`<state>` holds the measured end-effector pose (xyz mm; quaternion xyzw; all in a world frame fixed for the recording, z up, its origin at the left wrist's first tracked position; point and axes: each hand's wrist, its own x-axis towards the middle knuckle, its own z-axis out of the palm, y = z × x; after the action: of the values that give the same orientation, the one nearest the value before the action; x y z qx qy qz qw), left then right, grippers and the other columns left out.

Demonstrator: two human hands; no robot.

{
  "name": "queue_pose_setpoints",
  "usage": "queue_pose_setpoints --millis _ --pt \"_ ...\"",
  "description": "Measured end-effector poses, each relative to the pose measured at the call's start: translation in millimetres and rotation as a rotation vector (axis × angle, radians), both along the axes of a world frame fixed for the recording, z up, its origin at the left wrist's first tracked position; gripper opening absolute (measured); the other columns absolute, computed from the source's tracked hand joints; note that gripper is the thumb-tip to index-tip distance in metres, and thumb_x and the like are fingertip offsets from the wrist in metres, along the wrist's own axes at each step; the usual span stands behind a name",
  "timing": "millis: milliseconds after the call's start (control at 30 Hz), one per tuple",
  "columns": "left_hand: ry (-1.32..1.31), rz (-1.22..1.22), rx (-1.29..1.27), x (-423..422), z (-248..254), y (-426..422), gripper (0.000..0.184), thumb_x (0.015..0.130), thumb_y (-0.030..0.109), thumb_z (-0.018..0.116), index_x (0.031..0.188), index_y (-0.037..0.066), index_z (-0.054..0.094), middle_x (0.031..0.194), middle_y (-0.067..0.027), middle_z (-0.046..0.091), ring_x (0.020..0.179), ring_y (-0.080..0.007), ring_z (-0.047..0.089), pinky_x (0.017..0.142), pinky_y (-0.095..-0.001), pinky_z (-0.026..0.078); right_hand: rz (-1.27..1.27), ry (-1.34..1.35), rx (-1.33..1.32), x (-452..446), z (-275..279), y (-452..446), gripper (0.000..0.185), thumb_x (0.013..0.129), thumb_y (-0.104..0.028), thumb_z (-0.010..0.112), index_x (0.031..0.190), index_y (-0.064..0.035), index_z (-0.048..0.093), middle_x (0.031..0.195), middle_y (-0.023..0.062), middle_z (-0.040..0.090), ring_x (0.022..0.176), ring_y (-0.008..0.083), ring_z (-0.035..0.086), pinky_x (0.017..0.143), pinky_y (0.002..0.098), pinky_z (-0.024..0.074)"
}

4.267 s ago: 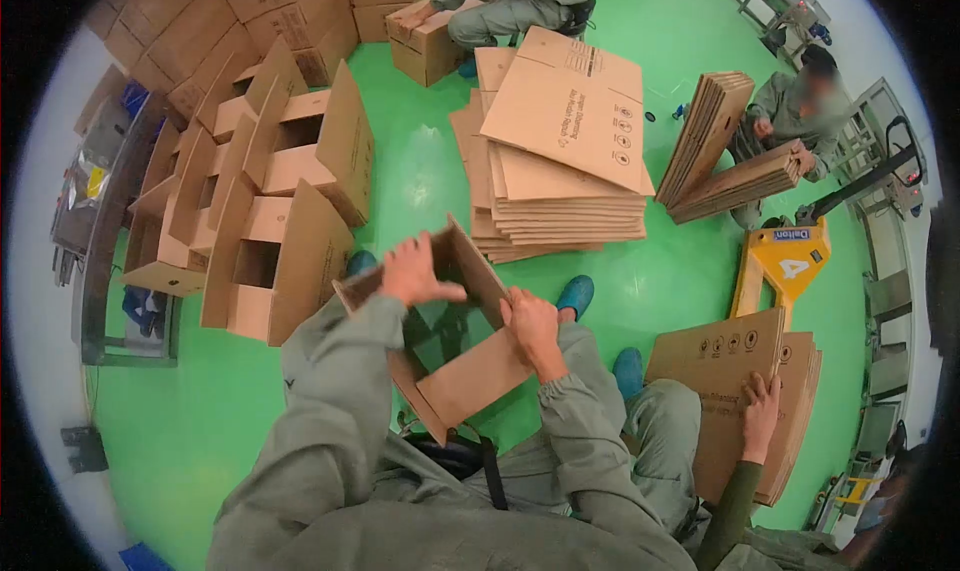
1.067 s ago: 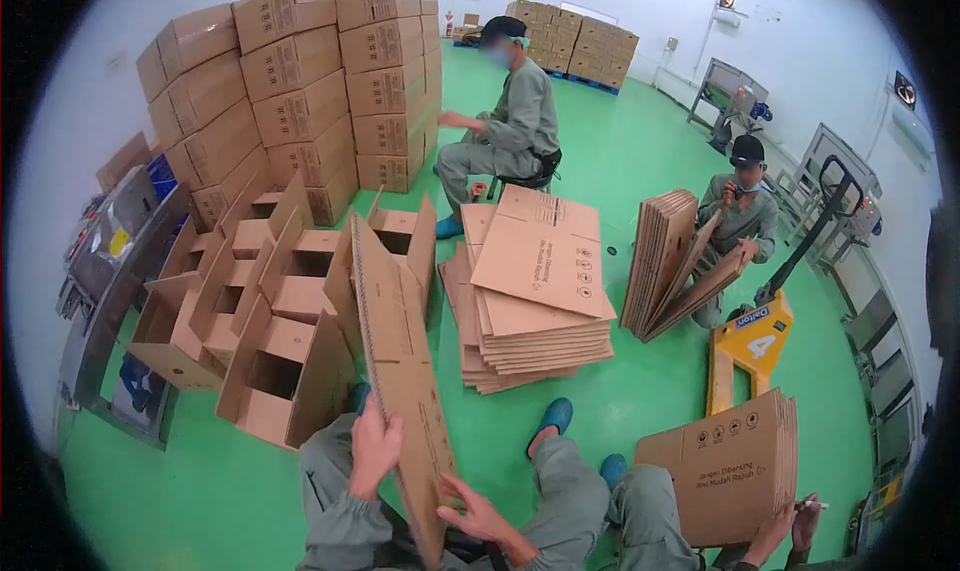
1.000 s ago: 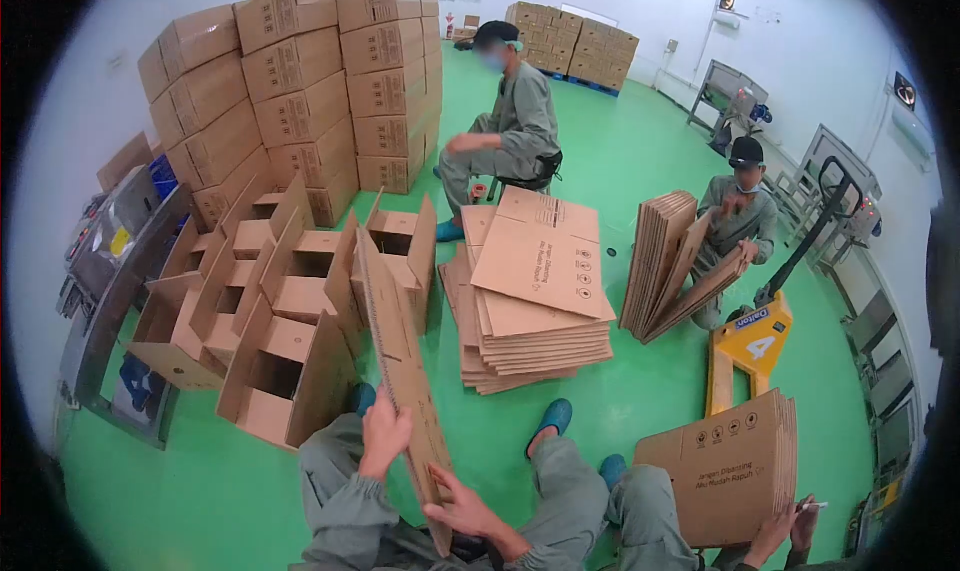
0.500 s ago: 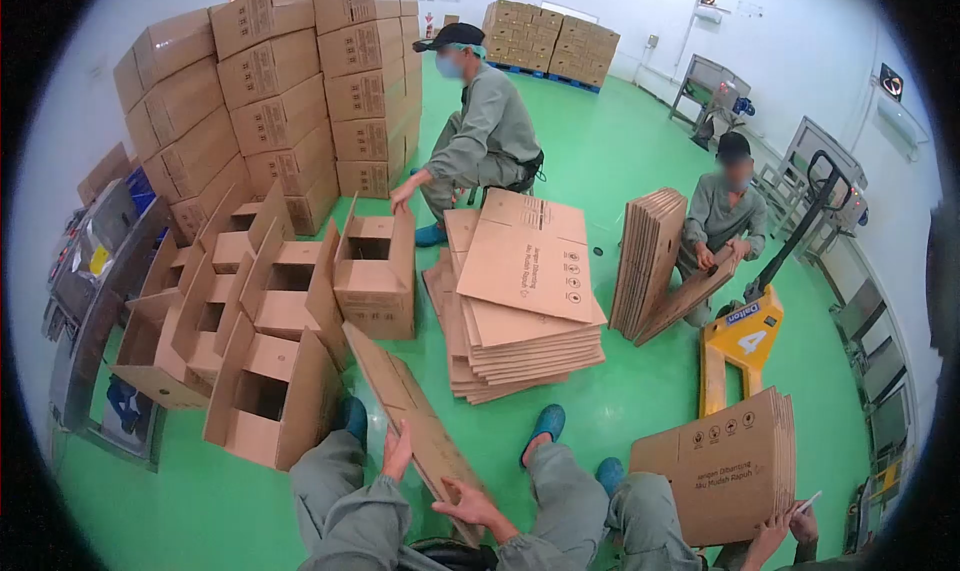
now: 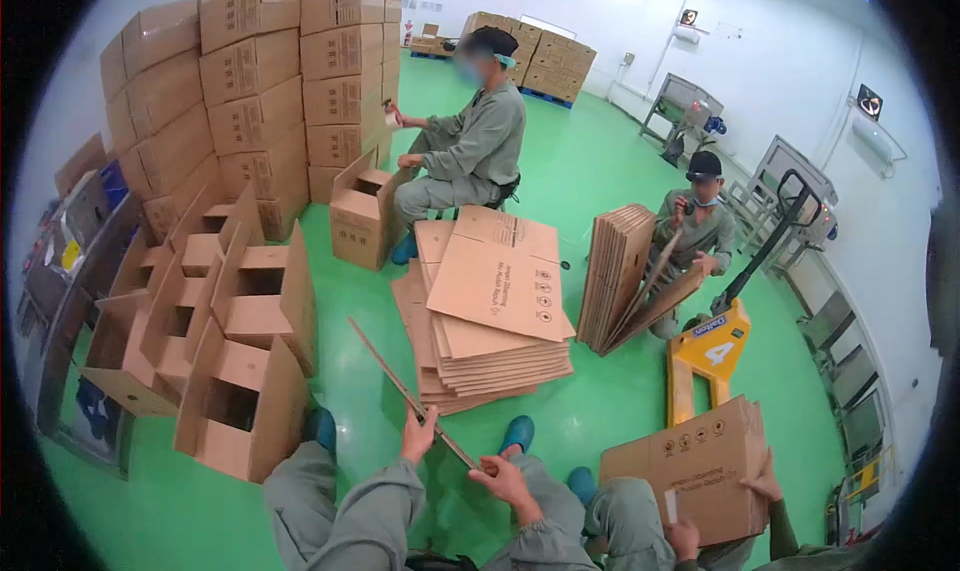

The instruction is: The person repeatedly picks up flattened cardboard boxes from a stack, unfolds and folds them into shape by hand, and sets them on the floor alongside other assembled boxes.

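Note:
A flattened cardboard box [image 5: 385, 373] is between my hands over the floor, seen nearly edge-on. My left hand [image 5: 419, 436] grips its middle, and my right hand [image 5: 503, 481] is closed on the end nearer my lap. Just beyond it lies a stack of flattened boxes [image 5: 500, 356], the top one skewed and printed with text and symbols. To the left of my left hand stands an opened box [image 5: 240, 406] with raised flaps, at the near end of several similar boxes.
Filled-out boxes [image 5: 250, 111] form a tall stack behind the opened ones. A seated co-worker [image 5: 480, 131] handles an open box [image 5: 362, 216]. Another co-worker [image 5: 705, 221] crouches by flattened boxes near a yellow pallet jack [image 5: 710, 356]. At my right, a person's hands hold more flattened cartons [image 5: 690, 471].
The flattened box in my hands has turned from showing its broad face to nearly edge-on. The seated co-worker's box has shifted farther away, and that person now holds a small object up.

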<state>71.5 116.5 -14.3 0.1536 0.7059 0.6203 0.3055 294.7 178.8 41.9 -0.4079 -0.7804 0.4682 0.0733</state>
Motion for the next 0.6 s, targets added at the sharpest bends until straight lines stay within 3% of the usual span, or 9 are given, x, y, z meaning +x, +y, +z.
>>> queue_pose_setpoints --millis 67,133,167,267,300,333,400,433,600 --pt "-0.099 -0.044 0.044 -0.3 8.8 8.0 0.088 0.088 0.044 0.064 0.152 0.01 0.015 0.138 -0.0236 0.045 0.124 -0.0345 0.049 0.097 -0.042 0.044 -0.026 -0.058 0.018 10.6 -11.3 24.1 0.069 0.075 -0.046 0.079 0.12 0.0033 0.059 0.112 0.0161 0.067 0.098 0.0261 0.067 0.085 0.0351 0.0529" --pt "-0.365 -0.147 0.077 -0.9 52.4 -1.5 0.102 0.087 0.05 0.065 0.153 0.019 -0.007 0.15 -0.0232 0.027 0.132 -0.0385 0.038 0.102 -0.051 0.04 0.006 -0.041 -0.007 10.4 -5.7 41.8 0.069 0.076 -0.045 0.079 0.12 0.0037 0.058 0.113 0.0156 0.066 0.097 0.0273 0.067 0.084 0.0354 0.053" --pt "-0.353 -0.184 0.083 -4.8 41.2 0.0 0.107 0.085 0.051 0.067 0.151 0.024 -0.013 0.154 -0.0204 0.016 0.135 -0.04 0.032 0.1 -0.0574 0.04 0.005 -0.043 -0.005 10.5 -3.7 49.0 0.069 0.076 -0.045 0.079 0.12 0.0037 0.058 0.113 0.0156 0.066 0.097 0.0273 0.067 0.084 0.0354 0.053" --pt "-0.396 -0.233 0.116 -8.2 40.7 -4.5 0.11 0.084 0.047 0.07 0.152 0.02 -0.012 0.155 -0.0193 0.015 0.136 -0.0372 0.031 0.099 -0.0519 0.044 -0.029 0.003 -0.004 13.0 2.7 58.2 0.064 0.076 -0.046 0.077 0.118 0.0007 0.061 0.106 0.0147 0.069 0.093 0.0262 0.068 0.081 0.036 0.0532" --pt "-0.289 -0.168 0.136 -10.9 7.8 3.6 0.097 0.084 0.031 0.071 0.153 0.011 0.004 0.151 -0.0187 0.027 0.13 -0.035 0.041 0.094 -0.0462 0.048 -0.044 -0.057 0.089 9.7 18.4 58.9 0.06 0.077 -0.047 0.076 0.115 -0.001 0.063 0.1 0.0138 0.07 0.091 0.0258 0.068 0.079 0.0359 0.0533" --pt "-0.286 -0.172 0.119 -11.4 5.6 0.1 0.097 0.084 0.031 0.071 0.153 0.011 0.004 0.151 -0.0187 0.027 0.13 -0.035 0.041 0.094 -0.0462 0.048 -0.061 -0.112 0.183 6.5 29.8 59.0 0.056 0.078 -0.047 0.074 0.111 -0.0027 0.065 0.094 0.0129 0.072 0.088 0.0255 0.069 0.077 0.0359 0.0535" --pt "-0.294 -0.141 0.097 -15.0 8.0 -1.0 0.072 0.081 0.015 0.064 0.143 0.0 0.031 0.135 -0.0178 0.048 0.115 -0.0322 0.054 0.09 -0.0413 0.049 -0.067 -0.096 0.276 4.8 33.8 57.0 0.046 0.08 -0.046 0.071 0.106 -0.0083 0.069 0.086 0.0111 0.072 0.084 0.0273 0.069 0.074 0.0368 0.0537" --pt "-0.155 -0.145 0.043 -18.5 7.6 -5.1 0.057 0.076 0.012 0.061 0.128 -0.003 0.045 0.114 -0.016 0.062 0.099 -0.0305 0.061 0.083 -0.0392 0.05 -0.04 -0.12 0.341 4.2 34.6 56.5 0.043 0.082 -0.046 0.068 0.105 -0.0105 0.069 0.087 0.0111 0.072 0.084 0.029 0.069 0.073 0.0386 0.0537" --pt "0.155 -0.294 -0.293 15.3 48.2 -124.2 0.069 0.07 0.021 0.068 0.129 -0.005 0.044 0.112 -0.0225 0.061 0.102 -0.0358 0.061 0.082 -0.0417 0.05 -0.014 -0.107 0.591 -1.0 34.9 58.0 0.032 0.092 -0.039 0.054 0.097 -0.0125 0.069 0.084 0.0155 0.068 0.079 0.0377 0.065 0.067 0.0482 0.0508"
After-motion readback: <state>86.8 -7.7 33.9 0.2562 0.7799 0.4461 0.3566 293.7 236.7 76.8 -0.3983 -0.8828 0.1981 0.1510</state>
